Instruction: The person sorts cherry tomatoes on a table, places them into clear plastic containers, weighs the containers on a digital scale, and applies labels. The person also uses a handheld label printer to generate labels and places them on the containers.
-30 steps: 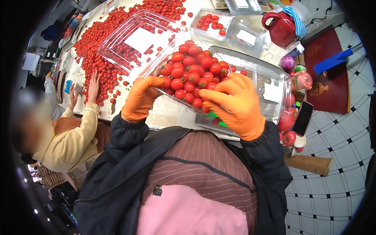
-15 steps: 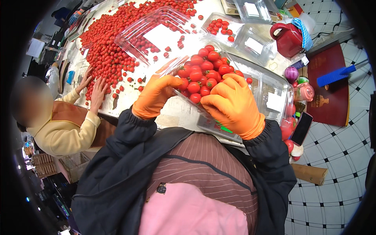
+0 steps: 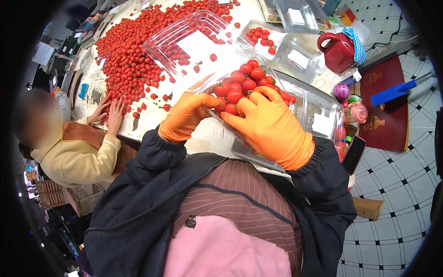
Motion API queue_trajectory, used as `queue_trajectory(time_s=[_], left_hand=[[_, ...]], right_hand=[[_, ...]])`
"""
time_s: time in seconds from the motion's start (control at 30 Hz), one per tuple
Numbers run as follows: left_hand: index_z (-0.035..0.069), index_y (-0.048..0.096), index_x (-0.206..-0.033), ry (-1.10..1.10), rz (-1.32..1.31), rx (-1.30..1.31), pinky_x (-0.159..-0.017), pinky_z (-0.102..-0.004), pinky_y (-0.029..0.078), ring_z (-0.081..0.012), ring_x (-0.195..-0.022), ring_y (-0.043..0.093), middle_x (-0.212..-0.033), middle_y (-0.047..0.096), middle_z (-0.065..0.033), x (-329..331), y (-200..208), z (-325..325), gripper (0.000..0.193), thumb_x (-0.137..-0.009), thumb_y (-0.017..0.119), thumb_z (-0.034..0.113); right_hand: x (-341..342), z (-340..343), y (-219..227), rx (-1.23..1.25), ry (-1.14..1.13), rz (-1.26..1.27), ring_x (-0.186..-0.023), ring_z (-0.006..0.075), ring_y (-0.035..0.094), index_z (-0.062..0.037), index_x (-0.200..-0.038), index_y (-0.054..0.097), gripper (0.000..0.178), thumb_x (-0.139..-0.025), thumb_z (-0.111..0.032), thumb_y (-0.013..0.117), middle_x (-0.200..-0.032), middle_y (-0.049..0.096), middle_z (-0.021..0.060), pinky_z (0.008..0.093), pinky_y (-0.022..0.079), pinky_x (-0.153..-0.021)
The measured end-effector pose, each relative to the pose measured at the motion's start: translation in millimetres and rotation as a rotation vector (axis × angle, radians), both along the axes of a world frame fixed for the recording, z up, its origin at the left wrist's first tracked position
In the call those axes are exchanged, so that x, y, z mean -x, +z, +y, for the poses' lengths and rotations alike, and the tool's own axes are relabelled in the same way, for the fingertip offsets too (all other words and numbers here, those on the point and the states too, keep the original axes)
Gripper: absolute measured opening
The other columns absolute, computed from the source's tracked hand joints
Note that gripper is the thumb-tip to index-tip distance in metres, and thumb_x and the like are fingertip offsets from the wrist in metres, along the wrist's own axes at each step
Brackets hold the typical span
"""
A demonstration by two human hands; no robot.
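Currently L hand (image 3: pixel 184 117) grips tub (image 3: pixel 217 79), R hand (image 3: pixel 277 131) half-curled on toms (image 3: pixel 248 84), hold unclear.

Some toms (image 3: pixel 248 84) partly hidden behind R hand's fingers (image 3: pixel 249 108).

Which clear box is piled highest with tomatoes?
The near box the left hand holds, tomatoes heaped beside the right hand; the farther box has just a few.

I have two orange-gloved hands, my left hand (image 3: pixel 185 119) and my right hand (image 3: pixel 277 129), at one clear tub (image 3: pixel 217 79) showing more than ten cherry tomatoes. The heap (image 3: pixel 134 60) holds too many to count. I also see two co-worker's hands (image 3: pixel 116 116), one red jug (image 3: pixel 339 51), one checked cloth (image 3: pixel 356 44), one purple onion (image 3: pixel 341 92) and one phone (image 3: pixel 354 153).
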State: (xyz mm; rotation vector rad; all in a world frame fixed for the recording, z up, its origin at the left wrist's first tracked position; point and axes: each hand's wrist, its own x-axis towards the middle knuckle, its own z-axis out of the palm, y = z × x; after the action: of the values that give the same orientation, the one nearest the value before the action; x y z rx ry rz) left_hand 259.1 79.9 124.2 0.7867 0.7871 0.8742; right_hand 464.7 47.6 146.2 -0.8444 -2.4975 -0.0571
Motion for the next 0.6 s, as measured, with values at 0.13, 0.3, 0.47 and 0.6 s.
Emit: queue_trajectory(time_s=[0.13, 0.3, 0.47, 0.6], left_hand=[[-0.001, 0.044, -0.134, 0.002, -0.028, -0.005, -0.081, -0.0274, 0.051, -0.0147, -0.094, 0.061, -0.112, 0.06, -0.0082, -2.2, 5.4, -1.3, 0.056, -0.079, 0.052, 0.003], [0.0, 0.046, -0.133, -0.028, -0.047, 0.013, -0.088, -0.0336, 0.051, -0.017, -0.101, 0.061, -0.118, 0.061, -0.0093, 8.3, 3.5, 0.1, 0.054, -0.08, 0.051, 0.007], [-0.004, 0.042, -0.136, 0.013, -0.063, -0.036, -0.096, -0.0332, 0.046, -0.0214, -0.11, 0.058, -0.124, 0.058, -0.0128, 8.1, 3.2, 0.8, 0.058, -0.08, 0.05, 0.007], [0.0, 0.041, -0.138, 0.054, -0.051, 0.047, -0.094, -0.0379, 0.047, -0.0228, -0.108, 0.058, -0.125, 0.056, -0.0133, 12.0, 6.4, -1.9, 0.062, -0.078, 0.052, 0.01]], right_hand=[[-2.2, 2.8, 5.7, 0.032, 0.028, 0.002, -0.082, 0.0228, 0.055, -0.0095, -0.091, 0.062, 0.018, -0.073, -0.012, 0.059, -0.083, 0.053, 0.0039, 0.0374, 0.042, -0.085], [-9.4, -2.8, 9.9, 0.274, -0.003, 0.428, -0.094, 0.0274, 0.058, -0.0071, -0.096, 0.062, 0.028, -0.069, -0.006, 0.071, -0.1, 0.06, 0.0084, 0.0384, 0.044, -0.085], [-26.6, -13.6, 1.9, 0.913, -0.18, 1.361, -0.101, 0.0151, 0.06, -0.0033, -0.124, 0.047, 0.042, -0.086, 0.001, 0.063, -0.115, 0.059, 0.0106, 0.028, 0.051, -0.081], [-48.8, -2.3, -11.6, 1.166, -0.211, 1.458, -0.096, 0.0185, 0.063, -0.0027, -0.13, 0.046, 0.038, -0.095, -0.011, 0.054, -0.114, 0.06, 0.0122, 0.0288, 0.052, -0.076]])
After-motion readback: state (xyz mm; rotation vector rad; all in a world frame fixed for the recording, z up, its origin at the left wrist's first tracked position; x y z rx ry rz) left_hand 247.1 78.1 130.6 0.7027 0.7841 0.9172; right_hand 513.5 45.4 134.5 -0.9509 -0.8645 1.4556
